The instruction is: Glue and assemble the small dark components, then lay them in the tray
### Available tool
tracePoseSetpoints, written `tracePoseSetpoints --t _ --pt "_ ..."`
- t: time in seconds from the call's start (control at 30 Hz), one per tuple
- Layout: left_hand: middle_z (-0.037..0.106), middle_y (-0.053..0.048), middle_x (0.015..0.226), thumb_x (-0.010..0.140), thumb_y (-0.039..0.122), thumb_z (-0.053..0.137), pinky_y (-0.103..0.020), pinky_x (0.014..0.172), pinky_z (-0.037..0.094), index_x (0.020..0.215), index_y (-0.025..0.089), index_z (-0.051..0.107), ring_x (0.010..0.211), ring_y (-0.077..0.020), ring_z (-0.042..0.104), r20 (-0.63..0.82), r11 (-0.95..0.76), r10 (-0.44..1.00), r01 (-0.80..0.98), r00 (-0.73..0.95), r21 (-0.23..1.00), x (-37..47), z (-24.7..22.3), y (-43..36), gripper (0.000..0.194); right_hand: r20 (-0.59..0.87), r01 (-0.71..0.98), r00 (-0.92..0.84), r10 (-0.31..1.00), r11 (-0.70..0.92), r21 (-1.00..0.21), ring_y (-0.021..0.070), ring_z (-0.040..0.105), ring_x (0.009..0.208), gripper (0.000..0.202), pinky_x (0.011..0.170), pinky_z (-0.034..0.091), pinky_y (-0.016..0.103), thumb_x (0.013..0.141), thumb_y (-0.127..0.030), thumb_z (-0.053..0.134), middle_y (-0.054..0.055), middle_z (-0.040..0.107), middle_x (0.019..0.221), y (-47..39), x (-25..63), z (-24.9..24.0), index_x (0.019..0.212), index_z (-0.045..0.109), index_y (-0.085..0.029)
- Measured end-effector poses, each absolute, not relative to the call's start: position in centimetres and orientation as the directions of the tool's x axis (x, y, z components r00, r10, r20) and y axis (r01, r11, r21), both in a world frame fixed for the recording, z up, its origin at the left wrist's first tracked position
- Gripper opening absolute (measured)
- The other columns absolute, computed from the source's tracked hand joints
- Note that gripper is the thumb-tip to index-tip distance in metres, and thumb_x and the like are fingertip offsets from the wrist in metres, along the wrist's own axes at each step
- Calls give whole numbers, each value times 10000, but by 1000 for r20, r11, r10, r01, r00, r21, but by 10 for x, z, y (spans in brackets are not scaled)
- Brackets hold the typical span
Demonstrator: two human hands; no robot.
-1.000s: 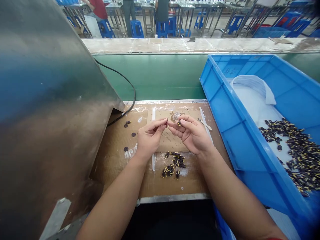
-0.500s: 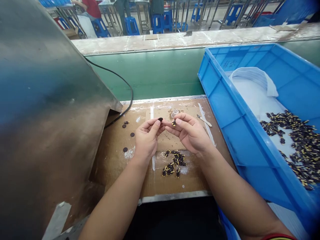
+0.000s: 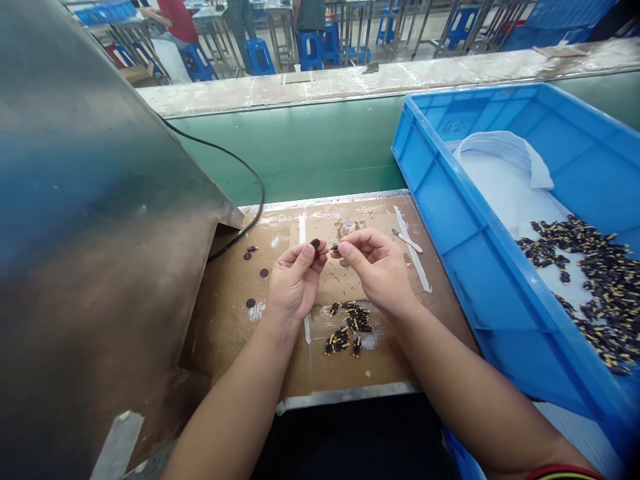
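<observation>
Between thumb and fingers, my left hand pinches a dark round disc. Close beside it on the right, my right hand is closed on a small black piece with yellow ends. The two held things are near each other, and I see a narrow gap between them. Below my hands lies a loose pile of black-and-yellow pieces on the cardboard. Several more dark discs lie on the cardboard to the left of my left hand.
At right stands a big blue crate with white lining and many black-and-yellow pieces. A small clear cup and a knife-like tool lie beyond my hands. A metal housing and black cable bound the left.
My right hand has turned and shifted left, bringing its black-and-yellow piece closer to the disc. The disc in my left hand has tilted more upright. The camera view has shifted slightly.
</observation>
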State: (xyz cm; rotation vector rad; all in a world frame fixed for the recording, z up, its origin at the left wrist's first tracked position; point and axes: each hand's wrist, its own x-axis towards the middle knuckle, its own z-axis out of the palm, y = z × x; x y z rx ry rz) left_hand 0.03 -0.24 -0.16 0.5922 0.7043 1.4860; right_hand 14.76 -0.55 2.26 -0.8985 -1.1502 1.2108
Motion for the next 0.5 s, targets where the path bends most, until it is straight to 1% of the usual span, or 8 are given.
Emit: tracePoseSetpoints --t 0.07,0.17,0.23,0.33,0.5 --pt "774 3 914 697 306 920 -199 860 573 810 232 776 855 -84 710 -49 18 998 -682 -27 731 1 -2 -3 197 220 -197 -13 975 213 -957 142 713 819 153 796 623 316 847 -356 783 12 758 901 -8 144 22 921 744 -228" --pt "774 11 914 681 309 929 -203 864 569 794 246 775 878 -88 708 -41 10 999 -679 -30 734 0 -2 -3 200 241 -194 -2 970 236 -952 158 730 905 107 893 618 356 884 -315 744 17 781 980 -13 138 22 963 768 -248" --pt "772 7 914 672 316 932 -217 847 573 788 254 776 872 -99 708 -41 -1 998 -667 -48 745 -1 -3 -3 204 264 -169 -4 965 259 -951 168 733 966 130 927 613 367 895 -284 728 18 782 1042 -16 136 21 1015 772 -264" --pt "769 -3 921 683 338 924 -244 843 576 797 263 778 870 -117 706 -33 -21 997 -639 -72 769 -3 -5 -2 200 304 -95 15 952 304 -948 183 732 998 179 937 616 387 894 -265 720 18 777 1083 -20 133 21 1064 775 -283" --pt "765 12 941 713 373 906 -232 884 561 814 279 774 890 -98 695 20 -56 998 -597 -67 801 -3 -4 -3 191 329 -48 51 943 332 -942 182 740 973 173 922 624 390 899 -265 717 4 785 1064 -20 134 22 1053 785 -308"
